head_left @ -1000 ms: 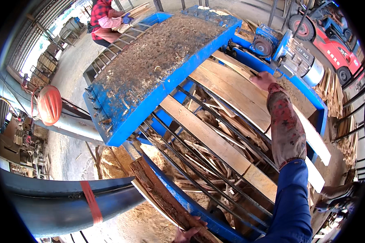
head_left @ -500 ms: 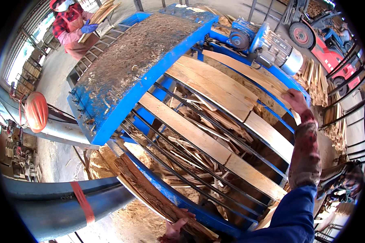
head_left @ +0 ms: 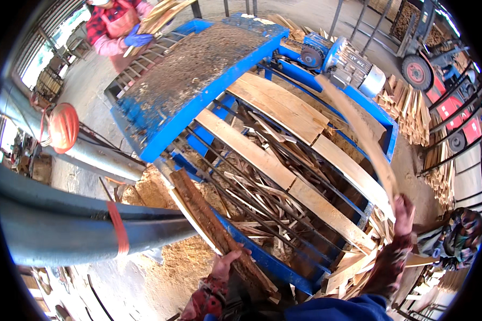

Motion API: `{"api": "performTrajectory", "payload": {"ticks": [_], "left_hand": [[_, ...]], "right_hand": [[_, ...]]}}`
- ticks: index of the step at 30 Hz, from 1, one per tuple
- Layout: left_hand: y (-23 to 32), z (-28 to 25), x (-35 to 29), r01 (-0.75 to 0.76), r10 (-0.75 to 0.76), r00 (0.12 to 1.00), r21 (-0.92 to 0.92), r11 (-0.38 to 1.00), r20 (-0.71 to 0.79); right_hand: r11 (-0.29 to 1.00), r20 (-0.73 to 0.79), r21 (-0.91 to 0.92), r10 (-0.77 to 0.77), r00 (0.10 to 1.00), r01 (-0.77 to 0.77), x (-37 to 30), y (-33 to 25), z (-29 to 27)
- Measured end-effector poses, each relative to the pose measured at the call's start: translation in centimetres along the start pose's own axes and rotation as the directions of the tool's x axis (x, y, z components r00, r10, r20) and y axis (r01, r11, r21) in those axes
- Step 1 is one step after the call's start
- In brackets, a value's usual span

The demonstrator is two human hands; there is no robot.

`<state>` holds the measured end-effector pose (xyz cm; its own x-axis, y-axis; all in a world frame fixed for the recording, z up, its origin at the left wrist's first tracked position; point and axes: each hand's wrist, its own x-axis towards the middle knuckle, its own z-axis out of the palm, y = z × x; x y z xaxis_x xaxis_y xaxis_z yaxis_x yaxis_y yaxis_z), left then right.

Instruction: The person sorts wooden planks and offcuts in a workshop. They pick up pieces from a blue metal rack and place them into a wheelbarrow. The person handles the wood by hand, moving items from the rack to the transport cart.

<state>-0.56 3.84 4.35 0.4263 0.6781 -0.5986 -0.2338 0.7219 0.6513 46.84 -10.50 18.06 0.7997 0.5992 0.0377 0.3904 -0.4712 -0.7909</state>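
My left hand (head_left: 225,263) is closed around the lower part of a bark-edged board (head_left: 198,211), which leans along the near left side of the blue machine frame (head_left: 257,272). On the right, my right hand (head_left: 404,215) grips the near end of a thin wooden board (head_left: 359,125). That board looks lifted and tilted over the right side of the frame, with its far end near the motor. Between my hands, sawn planks (head_left: 246,142) lie end to end along dark metal bars (head_left: 284,230). A wider plank (head_left: 281,104) lies in the row beyond.
Offcuts (head_left: 262,187) fill the space below the bars. A sawdust-covered blue housing (head_left: 198,69) stands at the far end, beside a motor (head_left: 353,64). Across it, a co-worker (head_left: 115,32) holds boards. A red forklift (head_left: 450,91) is at far right; another person (head_left: 460,235) is at right.
My right hand has come nearer to me, pulling the thin board off the frame's right side. My left hand keeps its hold on the bark-edged board. The co-worker's boards are closer to the housing.
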Motion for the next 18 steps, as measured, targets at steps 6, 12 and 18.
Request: {"api": "performTrajectory", "payload": {"ticks": [6, 12, 18], "left_hand": [[-0.4, -2.2, 0.6, 0.064, -0.046, 0.987, -0.114, 0.991, 0.157], [-1.6, -4.4, -0.5, 0.059, -0.022, 0.949, -0.109, 0.992, 0.313], [-6.3, -10.0, -1.4, 0.151, -0.115, 0.961, -0.129, 0.980, 0.252]], "right_hand": [[0.889, 0.064, 0.323, 0.323, 0.944, -0.326, -16.5, -0.8, 7.0], [0.854, 0.344, 0.372, 0.238, 0.908, -0.364, -26.9, -7.5, 12.5], [0.827, 0.363, 0.413, 0.233, 0.902, -0.380, -35.4, -11.2, 16.5]]}}
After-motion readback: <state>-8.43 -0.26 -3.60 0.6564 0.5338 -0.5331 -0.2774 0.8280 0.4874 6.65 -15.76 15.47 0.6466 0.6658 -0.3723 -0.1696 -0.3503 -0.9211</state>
